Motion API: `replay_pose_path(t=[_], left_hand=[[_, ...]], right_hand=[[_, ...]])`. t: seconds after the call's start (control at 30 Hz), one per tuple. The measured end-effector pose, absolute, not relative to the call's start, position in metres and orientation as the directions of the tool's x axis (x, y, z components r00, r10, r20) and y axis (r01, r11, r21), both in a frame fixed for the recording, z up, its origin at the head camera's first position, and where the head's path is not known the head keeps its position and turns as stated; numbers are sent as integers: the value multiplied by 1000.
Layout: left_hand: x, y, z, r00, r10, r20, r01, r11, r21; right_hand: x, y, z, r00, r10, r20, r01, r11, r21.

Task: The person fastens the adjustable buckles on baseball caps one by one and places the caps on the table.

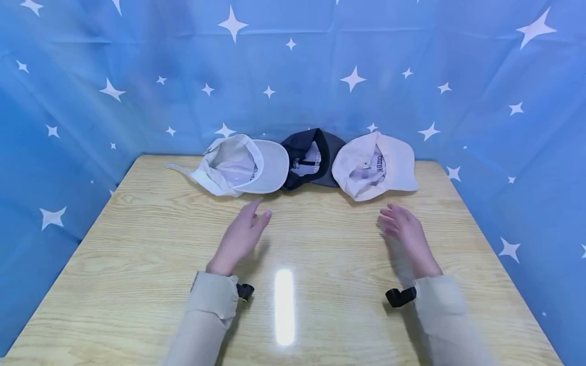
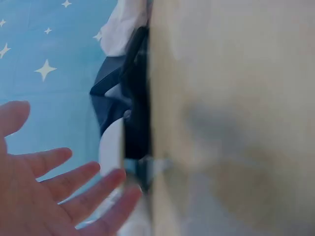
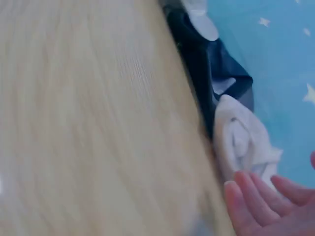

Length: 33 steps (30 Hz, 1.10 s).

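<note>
Three caps lie in a row at the table's far edge, their insides facing the camera. The white cap (image 1: 272, 165) is on the left, its strap trailing out to the left. In the middle is a dark navy cap (image 1: 334, 155), partly covered by the white brim. A pale pink cap (image 1: 398, 162) sits on the right with its brim to the right. My left hand (image 1: 241, 234) is over the table just in front of the white cap, fingers extended and apart. My right hand (image 1: 405, 231) is in front of the pink cap, fingers slightly bent. Both hands hold nothing.
The wood-grain table (image 1: 137, 264) reflects a bright strip of light near its middle. A blue curtain (image 1: 293, 66) with white stars hangs behind the caps and along both sides. Each wrist carries a small black device below the hand.
</note>
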<state>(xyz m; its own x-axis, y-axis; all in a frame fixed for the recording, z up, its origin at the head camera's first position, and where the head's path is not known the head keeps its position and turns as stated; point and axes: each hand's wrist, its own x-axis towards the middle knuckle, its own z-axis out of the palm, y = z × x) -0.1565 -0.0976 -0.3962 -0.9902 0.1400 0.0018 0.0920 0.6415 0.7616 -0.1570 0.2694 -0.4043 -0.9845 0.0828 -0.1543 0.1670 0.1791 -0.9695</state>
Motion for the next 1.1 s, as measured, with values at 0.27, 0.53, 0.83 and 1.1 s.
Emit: replay_pose_path(t=[0.27,0.53,0.83,1.1], left_hand=[[-160,-67,-421,-980,167,-110,-79,178,981],[-160,-45,-436,-903,417,-103,-196,-187,963],[-159,-41,-445,-836,542,-89,-291,-299,909],[-155,-40,-460,-771,636,-29,-353,-389,851]], right_hand=[[-165,256,-428,-966,6,-259,216,-534,-818],[-195,263,-433,-967,35,-253,165,-670,-724],[-227,278,-439,-953,13,-304,186,-765,-616],[-244,294,-450,-935,-8,-353,195,-845,-498]])
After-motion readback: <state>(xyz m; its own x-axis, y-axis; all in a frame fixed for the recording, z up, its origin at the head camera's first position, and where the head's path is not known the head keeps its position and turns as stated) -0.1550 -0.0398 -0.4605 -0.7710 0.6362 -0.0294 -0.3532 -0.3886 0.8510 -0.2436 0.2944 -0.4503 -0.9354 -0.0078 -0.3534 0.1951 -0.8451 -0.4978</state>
